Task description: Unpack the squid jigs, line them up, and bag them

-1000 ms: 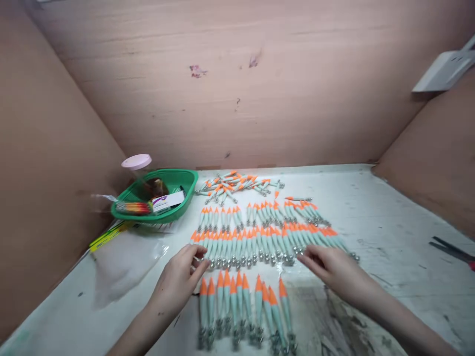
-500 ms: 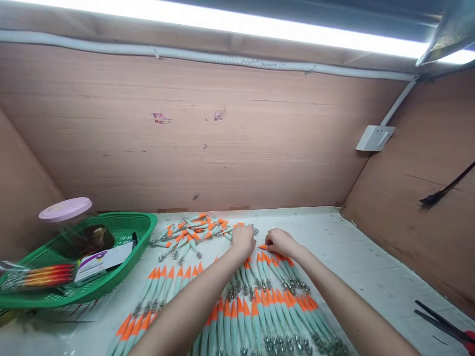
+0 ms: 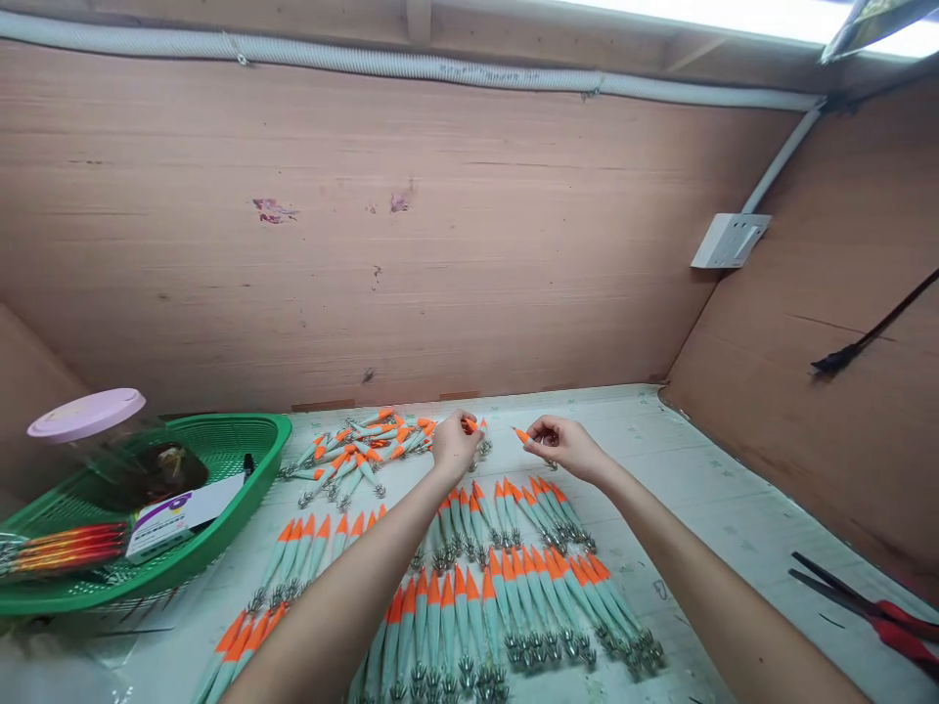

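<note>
My left hand (image 3: 455, 448) is closed at the right edge of a loose pile of squid jigs (image 3: 359, 452), pale green with orange tips and metal hook crowns. Orange tips and hooks show at its fingertips; how many jigs it pinches I cannot tell. Just to the right, my right hand (image 3: 566, 448) pinches a single squid jig (image 3: 520, 435), its orange tip pointing left and its hooks hanging below the fingers. Below both hands lie a back row of squid jigs (image 3: 506, 508) and a front row (image 3: 543, 592), tips away from me. My left forearm hides part of the rows.
At left a green basket (image 3: 283, 440) holds a lidded jar (image 3: 88, 416), a printed card (image 3: 183, 518) and red-orange jigs (image 3: 69, 548). Red-handled scissors (image 3: 880, 611) lie at right. Wooden panels (image 3: 469, 244) enclose the back and sides.
My right hand has risen from the back row with the squid jig between its fingers. My left hand has lifted slightly beside the pile. The camera view has shifted.
</note>
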A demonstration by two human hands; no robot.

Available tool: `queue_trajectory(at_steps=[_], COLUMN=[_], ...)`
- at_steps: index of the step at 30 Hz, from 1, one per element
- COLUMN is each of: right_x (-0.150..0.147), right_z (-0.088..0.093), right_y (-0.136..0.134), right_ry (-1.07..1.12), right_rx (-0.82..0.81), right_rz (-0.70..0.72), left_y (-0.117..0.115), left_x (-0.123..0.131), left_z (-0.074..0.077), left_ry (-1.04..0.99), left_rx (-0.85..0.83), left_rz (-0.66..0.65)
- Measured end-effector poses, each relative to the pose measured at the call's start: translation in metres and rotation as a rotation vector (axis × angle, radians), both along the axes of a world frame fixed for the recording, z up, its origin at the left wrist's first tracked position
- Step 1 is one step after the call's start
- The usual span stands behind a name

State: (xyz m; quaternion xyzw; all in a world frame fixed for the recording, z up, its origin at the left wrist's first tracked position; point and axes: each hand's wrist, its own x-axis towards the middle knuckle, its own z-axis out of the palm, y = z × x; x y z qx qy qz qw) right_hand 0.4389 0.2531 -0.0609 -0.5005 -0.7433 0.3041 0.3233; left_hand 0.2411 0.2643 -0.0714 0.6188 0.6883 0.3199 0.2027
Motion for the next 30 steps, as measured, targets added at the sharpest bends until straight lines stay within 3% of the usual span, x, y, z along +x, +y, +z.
queue_trajectory(at_steps=[7,12,15,18,23,26,30], right_x=[0.004,0.01,0.01,0.006,-0.01,-0.022,-0.031], right_z=[0.002,-0.001,0.005,0.018,0.03,0.022,0.0], right_y=[-0.022,-0.032,-0.047,-0.075,-0.145,-0.187,-0.231], right_ry=[0.335,0.46,0.532,0.612,0.787,0.799,0.732], right_rx=[-0.088,-0.158,-0.205,-0.266,-0.529,-0.692,-0.831], right_rz=[-0.055,-0.134,-0.139,-0.103,0.012,0.06,0.021], left_y=[0.014,0.02,0.01,-0.026,-0.127,-0.178,-0.217], left_x=[-0.001,-0.006,-0.009,-0.012,-0.023,-0.029,-0.03], left_z=[-0.004,0.008,0.02,0.033,0.046,0.044,0.032], left_ry=[-0.249,-0.432,-0.582,-0.724,-1.071,-1.051,-0.913], left_rx=[0.106,0.138,0.092,-0.036,-0.387,-0.552,-0.702], left_rz=[-0.062,-0.088,-0.124,-0.236,-0.535,-0.536,-0.499])
